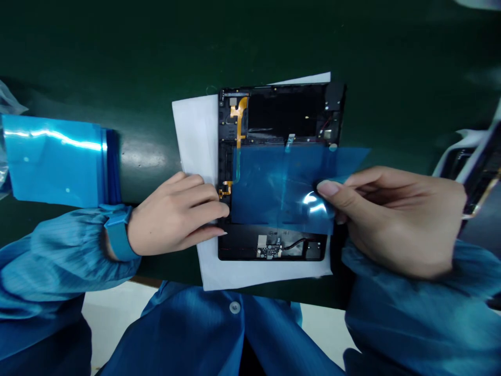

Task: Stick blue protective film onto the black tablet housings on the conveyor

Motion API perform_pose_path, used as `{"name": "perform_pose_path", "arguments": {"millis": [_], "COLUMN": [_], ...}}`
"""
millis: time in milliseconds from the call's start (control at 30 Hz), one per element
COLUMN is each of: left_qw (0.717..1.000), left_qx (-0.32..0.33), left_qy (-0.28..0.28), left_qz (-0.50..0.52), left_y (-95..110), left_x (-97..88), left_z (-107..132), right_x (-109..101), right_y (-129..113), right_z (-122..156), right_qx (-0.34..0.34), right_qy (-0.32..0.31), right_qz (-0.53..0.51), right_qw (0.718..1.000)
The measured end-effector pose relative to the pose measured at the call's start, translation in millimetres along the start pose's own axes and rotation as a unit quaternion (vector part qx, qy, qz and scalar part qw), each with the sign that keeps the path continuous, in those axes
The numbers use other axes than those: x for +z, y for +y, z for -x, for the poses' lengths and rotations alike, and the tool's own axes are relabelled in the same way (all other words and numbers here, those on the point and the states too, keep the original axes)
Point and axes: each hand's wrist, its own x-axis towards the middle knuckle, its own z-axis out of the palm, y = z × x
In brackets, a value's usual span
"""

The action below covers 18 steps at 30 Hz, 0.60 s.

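Note:
An opened tablet [287, 112] with exposed circuit parts and an orange flex cable lies on white sheets. Across its middle is a clear blue plastic film [270, 183], its right end past the tablet's right edge. My right hand [395, 214] pinches that end between thumb and fingers, and light glints off the bent film beside the thumb. At the tablet's left edge, my left hand [180, 214] has its fingers curled against the frame, index finger and thumb reaching onto the edge.
A stack of blue films [55, 162] lies at the left, with clear plastic [10, 99] behind it. White sheets [198, 125] stick out under the tablet on the dark green table [156, 47]. At the right edge are other dark device parts [485, 177], partly out of frame.

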Motion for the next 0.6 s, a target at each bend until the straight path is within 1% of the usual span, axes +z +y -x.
{"name": "perform_pose_path", "arguments": {"millis": [100,433,600], "left_qw": [1.0,1.0,1.0], "left_qx": [0.0,-0.001,0.0], "left_qy": [0.003,0.005,0.009], "left_qz": [0.0,0.007,0.006], "left_y": [0.4,1.0,1.3], "left_x": [-0.7,-1.4,-2.6], "left_z": [-0.4,0.1,-0.6], "right_x": [-0.1,0.8,1.0], "right_y": [1.2,-2.1,-3.6], "right_z": [0.1,-1.5,-2.3], "right_qx": [-0.002,0.037,0.03], "right_qy": [-0.002,-0.014,-0.014], "right_qz": [-0.002,0.007,0.012], "right_qw": [1.0,0.999,0.999]}}
